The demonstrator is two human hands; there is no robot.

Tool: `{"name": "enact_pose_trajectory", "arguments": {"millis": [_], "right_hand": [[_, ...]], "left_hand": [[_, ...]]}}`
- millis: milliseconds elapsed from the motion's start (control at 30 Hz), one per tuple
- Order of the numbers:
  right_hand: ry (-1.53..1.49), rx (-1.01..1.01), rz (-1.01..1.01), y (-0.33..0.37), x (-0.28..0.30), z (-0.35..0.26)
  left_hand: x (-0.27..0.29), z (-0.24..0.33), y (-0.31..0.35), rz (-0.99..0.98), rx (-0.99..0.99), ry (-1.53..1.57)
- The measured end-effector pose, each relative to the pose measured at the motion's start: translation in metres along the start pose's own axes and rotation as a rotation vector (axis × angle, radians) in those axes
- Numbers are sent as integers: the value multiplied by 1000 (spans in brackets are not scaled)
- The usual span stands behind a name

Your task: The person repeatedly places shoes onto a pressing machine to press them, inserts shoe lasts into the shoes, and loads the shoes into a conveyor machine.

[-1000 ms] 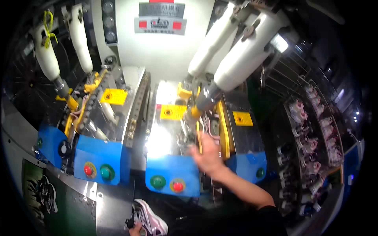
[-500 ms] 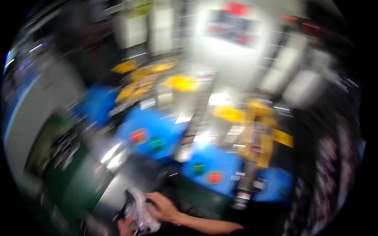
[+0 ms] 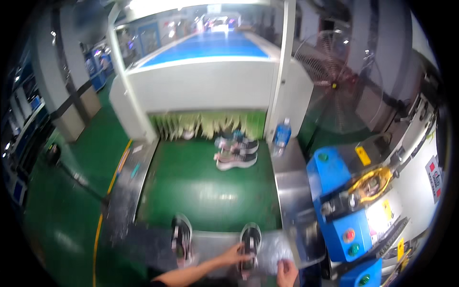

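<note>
Surface: flat green conveyor belt ran into a white boxy tunnel.
Left hand: fingers curled on a dark knit sneaker.
Right hand: fingers curled loosely, holding nothing, on the steel table.

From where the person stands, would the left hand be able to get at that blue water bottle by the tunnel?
Probably not without stepping forward. The left hand rests on a shoe at the near end of the green belt, while the water bottle stands far off on the metal side ledge. Nothing blocks the way.
</note>
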State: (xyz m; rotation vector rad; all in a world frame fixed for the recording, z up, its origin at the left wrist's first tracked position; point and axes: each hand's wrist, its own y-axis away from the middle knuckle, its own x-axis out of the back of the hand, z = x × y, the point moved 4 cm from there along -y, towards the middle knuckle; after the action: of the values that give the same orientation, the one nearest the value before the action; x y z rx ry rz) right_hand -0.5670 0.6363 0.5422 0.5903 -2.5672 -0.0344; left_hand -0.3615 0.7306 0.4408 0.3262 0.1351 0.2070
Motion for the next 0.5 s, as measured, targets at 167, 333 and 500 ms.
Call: {"name": "enact_pose_trajectory", "arguments": {"millis": [167, 333, 500], "right_hand": [[66, 143, -351, -77, -45, -105], [465, 880, -721, -311, -202, -203], [1236, 1002, -463, -413, -277, -204]], "left_hand": [[150, 77, -17, 622, -95, -618], [358, -41, -47, 989, -14, -1127], [389, 6, -8, 1146, -140, -1064]]}}
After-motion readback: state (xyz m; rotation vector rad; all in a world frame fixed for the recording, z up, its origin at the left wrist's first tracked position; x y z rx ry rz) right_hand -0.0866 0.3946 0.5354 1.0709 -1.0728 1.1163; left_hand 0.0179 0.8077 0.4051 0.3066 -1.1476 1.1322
